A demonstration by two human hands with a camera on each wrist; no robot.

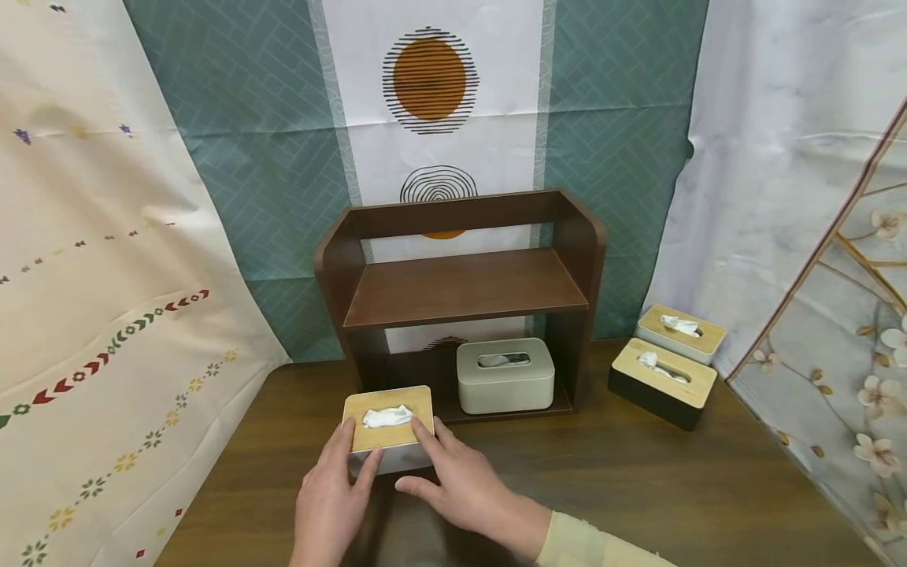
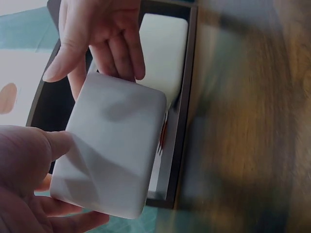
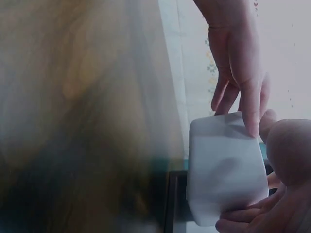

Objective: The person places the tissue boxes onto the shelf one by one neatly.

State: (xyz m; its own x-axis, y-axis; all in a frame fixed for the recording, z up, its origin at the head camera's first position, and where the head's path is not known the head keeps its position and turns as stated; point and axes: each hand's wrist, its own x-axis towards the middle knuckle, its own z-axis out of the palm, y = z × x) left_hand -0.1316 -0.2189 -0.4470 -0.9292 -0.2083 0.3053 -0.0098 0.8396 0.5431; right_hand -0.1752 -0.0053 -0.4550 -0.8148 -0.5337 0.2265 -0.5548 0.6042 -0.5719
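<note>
A white tissue box with a light wooden lid and a tuft of white tissue is between both hands, in front of the shelf's left part. My left hand grips its left end, the thumb on the front face and fingers along the side. My right hand touches the right end with extended fingers, while its thumb stands away from the front face. Both wrist views show the box's plain pale face between the hands. A greyish-white tissue box stands on the lower shelf, right of the held one.
The dark brown two-tier shelf stands at the back of the wooden table. Two wood-lidded tissue boxes are at the back right: a black one in front of a white one. Patterned cloths hang behind and at both sides.
</note>
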